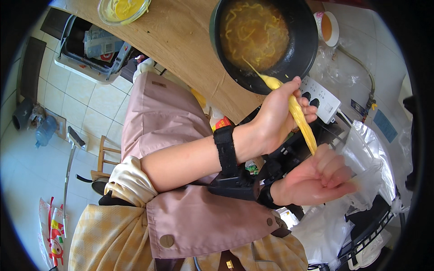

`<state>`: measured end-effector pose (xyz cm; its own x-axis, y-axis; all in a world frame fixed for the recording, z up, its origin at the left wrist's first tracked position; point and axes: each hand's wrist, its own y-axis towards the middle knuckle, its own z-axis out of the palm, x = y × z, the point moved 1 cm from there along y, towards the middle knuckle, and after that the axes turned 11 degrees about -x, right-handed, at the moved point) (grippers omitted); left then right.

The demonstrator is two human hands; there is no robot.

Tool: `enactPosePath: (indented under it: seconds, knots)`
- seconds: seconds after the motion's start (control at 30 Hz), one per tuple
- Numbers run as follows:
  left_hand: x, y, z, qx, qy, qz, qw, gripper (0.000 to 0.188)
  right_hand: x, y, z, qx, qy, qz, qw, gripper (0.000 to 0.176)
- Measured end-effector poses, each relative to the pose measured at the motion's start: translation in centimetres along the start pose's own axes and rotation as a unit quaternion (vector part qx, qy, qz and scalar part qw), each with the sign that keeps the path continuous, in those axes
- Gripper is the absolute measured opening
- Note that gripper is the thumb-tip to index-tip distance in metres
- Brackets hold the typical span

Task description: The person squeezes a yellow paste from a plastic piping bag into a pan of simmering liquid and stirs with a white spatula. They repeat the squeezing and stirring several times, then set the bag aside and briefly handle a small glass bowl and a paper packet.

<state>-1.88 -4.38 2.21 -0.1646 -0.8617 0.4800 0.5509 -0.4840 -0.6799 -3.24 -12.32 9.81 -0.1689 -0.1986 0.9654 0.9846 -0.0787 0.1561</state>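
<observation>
A long strip of yellow dough (302, 123) stretches between my two hands. My left hand (283, 111) holds its upper part between thumb and fingers, close to the near rim of a dark wok (300, 40). From that hand a thin tail of dough runs over the rim into the wok, where yellow noodles (252, 32) lie in brownish broth. Lower right, my right hand (325, 172) is closed around the other end of the strip; its fingers are slightly blurred. Both wrists wear black straps, and a black device sits by the left one.
A glass bowl of yellow paste (123, 8) stands at the wooden table's (169, 40) upper left. Right of the wok are a bowl of orange liquid (327, 28), a white power strip (320, 98) with plugs, a hose and plastic bags (322, 230). A bin (91, 50) stands left.
</observation>
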Motion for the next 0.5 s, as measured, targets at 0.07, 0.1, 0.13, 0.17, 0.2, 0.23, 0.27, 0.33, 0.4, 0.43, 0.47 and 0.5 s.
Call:
enactPosePath:
  seconds: [0.07, 0.1, 0.13, 0.17, 0.2, 0.23, 0.27, 0.33, 0.4, 0.43, 0.47, 0.5]
  knots:
    - [0.3, -0.4, -0.2, 0.003, 0.058, -0.017, 0.998, 0.027, -0.1, 0.5, 0.0, 0.011, -0.012, -0.008, 1.000, 0.049]
    - [0.5, -0.6, -0.3, 0.021, 0.082, -0.023, 0.996, 0.028, -0.2, 0.7, -0.1, 0.009, 0.006, -0.008, 1.000, 0.049]
    - [0.7, -0.7, -0.4, 0.048, 0.102, -0.021, 0.993, 0.029, -0.3, 0.9, -0.1, 0.010, 0.001, -0.007, 1.000, 0.049]
    - [0.9, -0.9, -0.5, 0.076, 0.123, -0.021, 0.989, 0.030, -0.4, 1.1, -0.2, 0.006, 0.013, -0.003, 1.000, 0.049]
    - [1.1, -1.0, -0.5, 0.110, 0.159, 0.000, 0.981, 0.032, -0.4, 1.3, -0.3, -0.002, 0.043, 0.003, 0.999, 0.049]
    - [1.3, -1.1, -0.6, 0.112, 0.183, 0.005, 0.977, 0.034, -0.5, 1.4, -0.4, 0.004, 0.013, -0.003, 1.000, 0.049]
    - [1.4, -1.3, -0.6, 0.113, 0.207, 0.010, 0.972, 0.035, -0.6, 1.6, -0.5, 0.006, 0.001, -0.007, 1.000, 0.049]
    - [1.5, -1.7, -0.5, 0.092, 0.262, 0.009, 0.961, 0.040, -0.6, 1.8, -0.7, 0.007, -0.013, -0.009, 1.000, 0.049]
    - [1.0, -2.6, -0.4, 0.097, 0.348, 0.030, 0.932, 0.043, -0.7, 2.1, -0.8, 0.009, 0.000, -0.009, 1.000, 0.048]
    - [0.6, -3.1, -0.4, 0.094, 0.395, 0.036, 0.913, 0.044, -0.8, 2.2, -0.8, 0.007, -0.010, -0.009, 1.000, 0.048]
    - [0.0, -3.7, -0.4, 0.095, 0.499, 0.094, 0.856, 0.040, -0.9, 2.4, -0.9, 0.004, -0.003, -0.007, 1.000, 0.048]
    - [-0.6, -4.2, -0.3, 0.095, 0.595, 0.151, 0.784, 0.037, -0.9, 2.6, -0.9, -0.002, 0.024, -0.001, 1.000, 0.048]
